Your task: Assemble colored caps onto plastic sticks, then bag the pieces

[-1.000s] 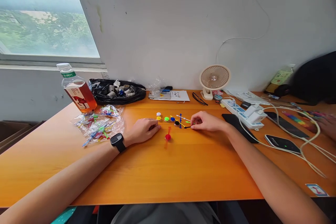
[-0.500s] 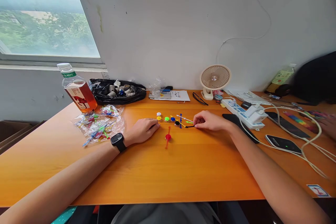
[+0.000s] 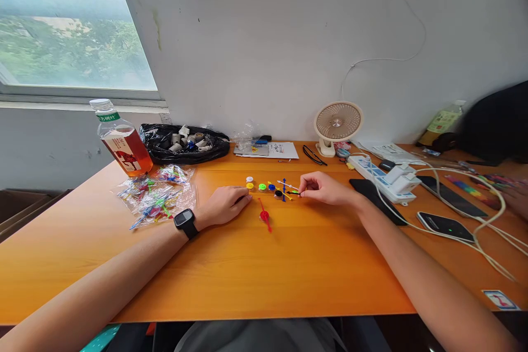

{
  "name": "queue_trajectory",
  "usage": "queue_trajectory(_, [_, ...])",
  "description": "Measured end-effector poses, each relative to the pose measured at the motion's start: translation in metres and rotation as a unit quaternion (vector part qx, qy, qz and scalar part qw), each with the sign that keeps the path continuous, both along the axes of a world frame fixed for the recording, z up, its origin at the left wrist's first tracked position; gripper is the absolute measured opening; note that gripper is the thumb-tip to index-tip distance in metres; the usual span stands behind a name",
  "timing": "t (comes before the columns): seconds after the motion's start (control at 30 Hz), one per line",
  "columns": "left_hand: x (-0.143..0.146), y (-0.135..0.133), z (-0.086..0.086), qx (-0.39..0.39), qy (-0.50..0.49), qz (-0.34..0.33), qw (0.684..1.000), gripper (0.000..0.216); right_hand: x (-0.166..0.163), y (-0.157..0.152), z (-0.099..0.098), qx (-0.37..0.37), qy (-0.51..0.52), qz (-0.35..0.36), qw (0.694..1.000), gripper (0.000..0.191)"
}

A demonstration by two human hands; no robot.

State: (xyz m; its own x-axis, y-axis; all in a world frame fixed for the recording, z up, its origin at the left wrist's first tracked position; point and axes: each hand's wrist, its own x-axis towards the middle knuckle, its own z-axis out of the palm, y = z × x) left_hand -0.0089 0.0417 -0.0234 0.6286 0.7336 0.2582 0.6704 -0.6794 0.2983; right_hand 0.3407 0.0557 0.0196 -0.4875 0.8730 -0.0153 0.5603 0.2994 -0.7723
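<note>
Red plastic, by its look, makes up the spinner point(image 3: 264, 216) that sits by itself on the surface point(image 3: 247, 275) in front of me, its slim arrow set across a round base. I judge it very light and fairly stiff, slick enough to skid if nudged, and the arrow could snap under a hard bend. I'd take it by the base rim, thumb and 1 finger on opposite sides, as the arrow may swivel. My left hand point(image 3: 228, 205) rests palm down, fingers loosely curled beside the yellow base point(image 3: 249, 186); I cannot tell whether they touch or hold it. My right hand point(image 3: 324, 189) narrows to a pinch at the green arrow point(image 3: 293, 192); whether it grips that or a dark piece beside it, I cannot tell. Loose pieces like the blue arrow point(image 3: 284, 190) probably balance best when pinched mid-shaft.
</note>
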Motion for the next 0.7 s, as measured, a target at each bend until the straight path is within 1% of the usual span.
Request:
queue_trajectory(0.1, [0.0, 0.0, -0.001, 0.002, 0.001, 0.003, 1.0, 0.036, -0.01, -0.002, -0.003, 0.032, 0.03, -0.012, 0.999, 0.02])
queue_trajectory(0.27, [0.0, 0.0, -0.001, 0.009, -0.001, -0.003, 1.0, 0.037, -0.025, -0.006, -0.009, 0.079, 0.045, -0.052, 0.995, 0.034])
queue_trajectory(0.5, [0.0, -0.001, -0.001, 0.01, -0.002, -0.006, 1.0, 0.036, -0.04, -0.01, -0.024, 0.147, 0.038, -0.102, 0.983, 0.028])
queue_trajectory(0.7, [0.0, -0.001, -0.001, 0.012, -0.002, -0.002, 1.0, 0.037, -0.048, -0.013, -0.031, 0.167, 0.041, -0.101, 0.98, 0.023])
